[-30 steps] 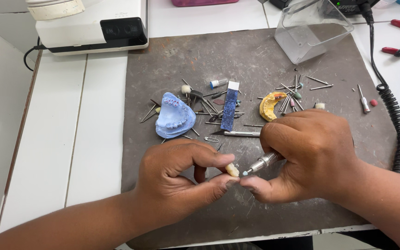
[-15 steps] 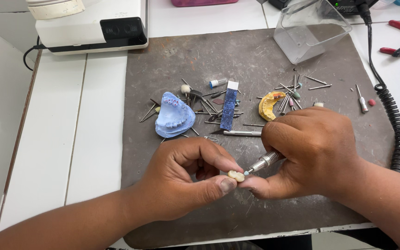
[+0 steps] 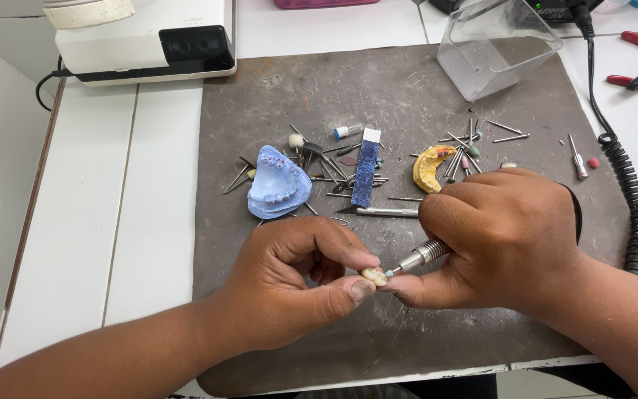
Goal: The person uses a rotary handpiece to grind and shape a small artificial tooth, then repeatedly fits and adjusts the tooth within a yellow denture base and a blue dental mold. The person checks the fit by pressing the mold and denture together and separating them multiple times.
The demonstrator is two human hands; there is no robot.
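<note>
A small cream-coloured tooth-shaped piece (image 3: 374, 276) is pinched between the thumb and forefinger of the left hand (image 3: 289, 288), low over the front part of the grey work mat (image 3: 407, 81). The other fingers of that hand are curled in beneath it. The right hand (image 3: 503, 236) is closed around a slim metal handpiece (image 3: 421, 257), held like a pen, and its thumb is pressed up close against the left thumb.

The relation that matters is between tool and piece. The handpiece's long axis runs from about two o'clock down to eight o'clock, and its small tip is met by the piece at the eight o'clock end, touching or all but touching it; which cannot be told for certain. From the right hand the piece lies at about eight o'clock, just beside the fingertips; from the left hand it sits at the three o'clock edge, in the pinch itself. The left hand is therefore the nearer.

Beyond the hands, at about twelve o'clock, a blue dental cast (image 3: 278, 185), a yellow arch-shaped cast (image 3: 428, 166) and scattered burs (image 3: 481, 137) are seen on the mat.
</note>
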